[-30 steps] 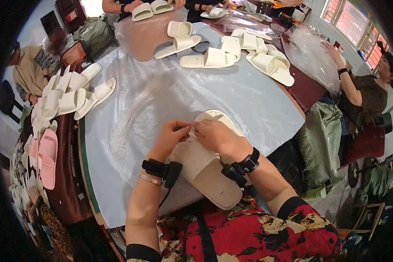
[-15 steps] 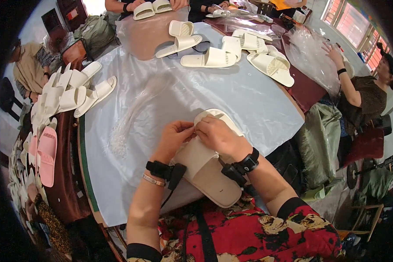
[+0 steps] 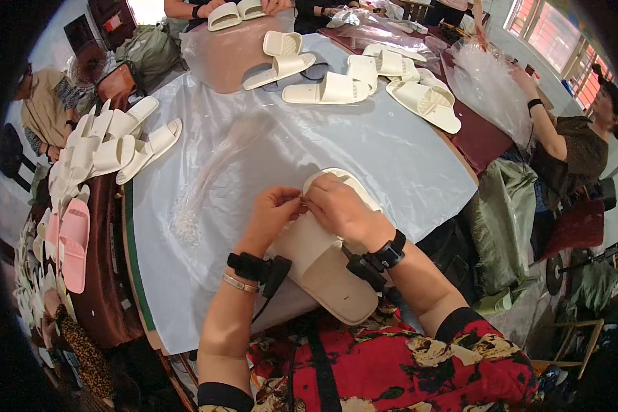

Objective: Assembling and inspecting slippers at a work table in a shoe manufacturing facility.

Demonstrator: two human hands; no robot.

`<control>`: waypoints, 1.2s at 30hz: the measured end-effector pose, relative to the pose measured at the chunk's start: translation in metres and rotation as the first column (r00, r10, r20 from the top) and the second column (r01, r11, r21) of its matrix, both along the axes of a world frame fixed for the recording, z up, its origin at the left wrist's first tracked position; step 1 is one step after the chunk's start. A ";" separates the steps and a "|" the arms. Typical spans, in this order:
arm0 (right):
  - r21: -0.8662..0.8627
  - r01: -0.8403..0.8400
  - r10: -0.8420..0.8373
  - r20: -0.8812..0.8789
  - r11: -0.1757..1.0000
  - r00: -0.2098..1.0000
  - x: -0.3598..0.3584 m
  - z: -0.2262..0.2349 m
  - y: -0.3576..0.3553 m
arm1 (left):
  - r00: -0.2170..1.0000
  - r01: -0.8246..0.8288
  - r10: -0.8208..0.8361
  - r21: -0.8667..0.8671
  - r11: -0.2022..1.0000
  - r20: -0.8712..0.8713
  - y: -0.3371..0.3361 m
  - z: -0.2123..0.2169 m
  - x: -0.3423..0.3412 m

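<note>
My left hand [image 3: 276,211] and my right hand [image 3: 340,207] meet over a cream slide slipper [image 3: 343,285] at the near edge of the table. Both hands are closed, with thumbs and fingertips pinched together at the strap's far side. Whatever sits between the fingertips is too small to make out. Beyond my right hand shows the pale rim of another cream slipper [image 3: 356,184], partly covered by that hand. To the left of my hands lies a bundle of thin clear strands [image 3: 185,221] with small white ends.
A pale plastic sheet [image 3: 213,295] covers the table. Cream slippers [image 3: 333,89] lie across its far side, and more [image 3: 113,154] are piled at left beside a pink slipper [image 3: 74,244]. Clear plastic bags [image 3: 487,86] lie at far right. Co-workers sit around.
My hands keep almost the same place and pinch. At right, a co-worker's raised hand has come down toward the clear bags, and another arm reaches in there. An orange item at the top is gone.
</note>
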State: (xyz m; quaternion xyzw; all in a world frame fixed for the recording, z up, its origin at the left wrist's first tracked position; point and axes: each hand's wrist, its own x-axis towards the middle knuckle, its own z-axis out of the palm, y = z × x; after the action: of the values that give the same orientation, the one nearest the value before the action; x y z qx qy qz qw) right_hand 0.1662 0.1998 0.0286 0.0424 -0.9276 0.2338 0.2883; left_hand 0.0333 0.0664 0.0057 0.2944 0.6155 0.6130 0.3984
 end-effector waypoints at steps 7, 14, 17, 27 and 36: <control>0.027 0.094 -0.096 0.083 0.995 0.992 0.067 0.031 -0.028 | 0.995 -0.076 0.075 -0.022 0.997 -0.073 -0.014 -0.010 -0.011; 0.101 0.085 -0.108 0.240 0.991 0.965 0.088 0.014 -0.035 | 0.962 -0.020 -0.012 -0.116 0.993 -0.273 -0.015 -0.020 -0.015; 0.108 0.078 -0.102 0.237 0.991 0.966 0.074 -0.001 -0.036 | 0.944 0.018 -0.069 -0.160 0.987 -0.322 -0.019 -0.016 -0.012; 0.158 0.167 -0.178 0.056 0.973 0.982 0.054 0.008 0.002 | 0.982 -0.179 0.170 0.122 0.976 0.082 -0.057 0.003 -0.040; 0.411 0.339 -0.329 -0.097 0.846 0.939 0.053 0.043 0.069 | 0.884 -0.416 0.366 0.134 0.900 0.291 -0.084 0.016 -0.058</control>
State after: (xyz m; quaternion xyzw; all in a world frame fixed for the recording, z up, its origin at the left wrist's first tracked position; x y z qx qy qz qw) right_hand 0.2191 0.2684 0.0712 -0.0554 -0.9457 -0.0265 0.3192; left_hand -0.0247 -0.0178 0.0220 0.1184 0.5430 0.7703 0.3126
